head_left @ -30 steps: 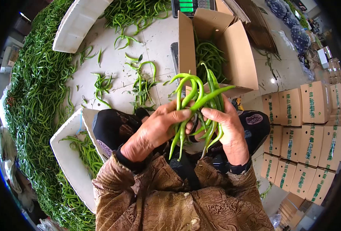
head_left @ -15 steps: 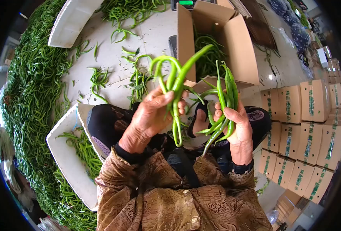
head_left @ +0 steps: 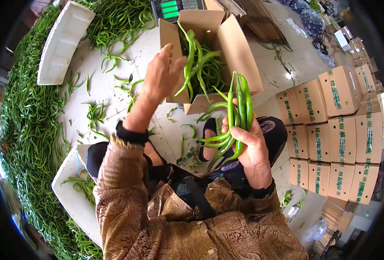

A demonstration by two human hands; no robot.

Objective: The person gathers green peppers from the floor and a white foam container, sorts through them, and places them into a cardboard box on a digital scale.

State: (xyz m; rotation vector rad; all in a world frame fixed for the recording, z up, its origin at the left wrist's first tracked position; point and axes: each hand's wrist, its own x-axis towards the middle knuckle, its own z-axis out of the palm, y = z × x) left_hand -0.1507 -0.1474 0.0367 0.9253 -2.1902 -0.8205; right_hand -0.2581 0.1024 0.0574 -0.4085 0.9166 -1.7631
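Several long green peppers (head_left: 239,106) stand in a bunch in my right hand (head_left: 252,145), its thumb pressed over them. My left hand (head_left: 164,71) is at the left side of the open cardboard box (head_left: 244,56), fingers apart and pointing up. Just right of its fingers, a few blurred green peppers (head_left: 194,56) are over the box opening, apparently free of the hand. More green peppers (head_left: 213,73) lie inside the box.
A scale (head_left: 174,6) with a green display is behind the box. A long heap of peppers (head_left: 31,130) curves along the left, beside white foam pieces (head_left: 66,41) and a foam box (head_left: 64,186). Stacked printed cartons (head_left: 341,138) stand right.
My left hand has moved up and forward to the box and opened, and its peppers have left it. My right hand still grips its bunch. The view has shifted.
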